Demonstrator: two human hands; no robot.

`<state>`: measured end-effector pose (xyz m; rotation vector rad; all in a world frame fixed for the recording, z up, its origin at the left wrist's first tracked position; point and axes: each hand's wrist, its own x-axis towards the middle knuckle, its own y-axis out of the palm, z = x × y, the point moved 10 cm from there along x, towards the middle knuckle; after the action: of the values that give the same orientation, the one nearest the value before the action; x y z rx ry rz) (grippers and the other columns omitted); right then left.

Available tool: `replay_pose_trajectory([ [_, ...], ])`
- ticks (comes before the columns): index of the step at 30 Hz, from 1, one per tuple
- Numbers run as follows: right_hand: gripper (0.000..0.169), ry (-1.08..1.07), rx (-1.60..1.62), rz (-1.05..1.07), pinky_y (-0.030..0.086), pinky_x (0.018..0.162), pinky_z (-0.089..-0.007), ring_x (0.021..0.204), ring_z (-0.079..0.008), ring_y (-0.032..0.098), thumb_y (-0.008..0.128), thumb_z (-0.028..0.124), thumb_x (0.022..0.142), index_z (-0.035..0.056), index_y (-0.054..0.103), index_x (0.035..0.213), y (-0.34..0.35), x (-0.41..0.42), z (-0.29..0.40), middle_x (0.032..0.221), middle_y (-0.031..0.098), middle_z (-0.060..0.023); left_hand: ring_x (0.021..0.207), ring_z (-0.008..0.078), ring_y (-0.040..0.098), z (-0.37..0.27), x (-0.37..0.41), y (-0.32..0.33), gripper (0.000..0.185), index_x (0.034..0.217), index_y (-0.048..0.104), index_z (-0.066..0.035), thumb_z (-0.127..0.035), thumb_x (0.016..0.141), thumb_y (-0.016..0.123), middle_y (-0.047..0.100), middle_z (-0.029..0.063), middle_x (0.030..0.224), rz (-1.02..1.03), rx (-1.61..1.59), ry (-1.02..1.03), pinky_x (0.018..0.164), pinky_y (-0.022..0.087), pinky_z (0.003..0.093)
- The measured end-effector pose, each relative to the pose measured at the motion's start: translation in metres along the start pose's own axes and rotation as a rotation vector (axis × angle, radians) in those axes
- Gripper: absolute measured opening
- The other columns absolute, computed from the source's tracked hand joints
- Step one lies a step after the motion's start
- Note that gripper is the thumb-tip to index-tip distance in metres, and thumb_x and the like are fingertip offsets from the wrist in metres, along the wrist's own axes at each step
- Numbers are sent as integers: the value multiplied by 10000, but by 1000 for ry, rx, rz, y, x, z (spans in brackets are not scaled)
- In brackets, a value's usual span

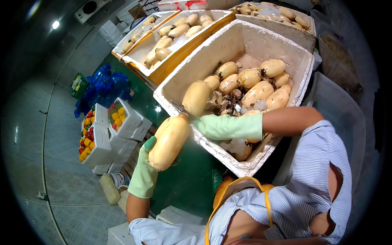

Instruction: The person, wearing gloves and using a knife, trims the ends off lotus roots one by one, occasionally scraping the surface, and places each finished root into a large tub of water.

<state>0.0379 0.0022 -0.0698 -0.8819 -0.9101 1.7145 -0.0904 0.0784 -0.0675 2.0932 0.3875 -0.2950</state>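
Note:
My left hand (147, 171), in a pale green rubber glove, grips one lotus root segment (170, 142) outside the near left wall of a white foam box (208, 144). A second segment (196, 98) joins its upper end at a dark node and reaches over the box wall. My right hand (211, 125), gloved the same way, lies over that wall close to the joint; its fingertips are blurred, and whether they grip anything is unclear. Inside the box lie several lotus root segments (257, 93) with dark root scraps (226, 102) and lumps of ice (260, 105).
Foam boxes of lotus root (179, 30) stand beyond, with another (275, 38) at the back right. Stacked white boxes of bell peppers (99, 150) and blue plastic bags (104, 84) are on the left. A translucent tub (340, 101) is at the right.

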Motion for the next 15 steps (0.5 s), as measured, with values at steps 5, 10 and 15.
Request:
replay_pose_trajectory([
  [5,286,-21,114,-56,457,504,-351,546,-211,577,416,196,958,-36,583,954,18,6,-28,646,580,-101,1062,448,616,2,6,-9,814,1440,363,-14,-460,826,657,528,274,1319,-9,25,-2,759,560,618],
  [10,350,301,635,131,460,488,-373,524,-220,578,372,221,953,26,575,743,-22,-25,-12,594,580,-106,1066,438,616,2,7,-10,834,1449,353,-25,-470,817,668,521,263,1332,-12,2,-26,768,563,605],
  [15,465,351,883,-61,426,457,-358,486,-197,523,309,322,995,39,557,721,11,-20,-26,579,547,-85,1086,418,610,8,5,10,835,1452,351,-34,-408,798,711,518,244,1342,-11,-21,-54,814,562,584],
])
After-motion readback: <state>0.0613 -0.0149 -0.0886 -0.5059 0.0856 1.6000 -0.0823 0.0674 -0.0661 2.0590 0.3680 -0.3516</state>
